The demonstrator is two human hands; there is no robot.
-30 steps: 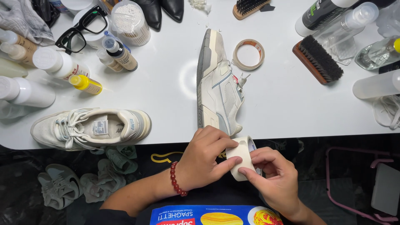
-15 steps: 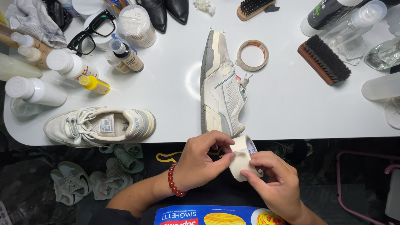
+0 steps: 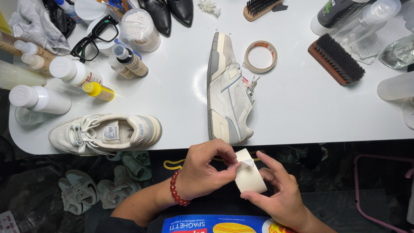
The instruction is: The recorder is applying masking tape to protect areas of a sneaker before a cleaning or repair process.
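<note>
Low in the frame, just below the worktop's (image 3: 302, 112) near edge, a wide roll of cream masking tape (image 3: 249, 174) is held between both hands. It is cupped from the right and below by the right hand (image 3: 280, 194), whose fingers are curled partly round it, the forefinger lying along its upper side. The left hand (image 3: 202, 172), with a red bead bracelet (image 3: 176, 190) at the wrist, is closed in a pinch, thumb and forefinger meeting at the loose tape end on the roll's upper left face. The roll therefore lies directly right of the left hand, its axis running roughly from upper left to lower right; both hands are touching it.

Just above, a grey-and-white sneaker (image 3: 228, 92) is laid on its side, toe toward the hands. A second sneaker (image 3: 105, 131) is set upright at lower left. A narrower tape ring (image 3: 260, 56) lies right of the first shoe. Bottles with white and yellow caps are clustered at upper left, beside black glasses (image 3: 92, 41). At the bottom edge, a blue rectangular packet (image 3: 215, 224) with yellow artwork is seen.
</note>
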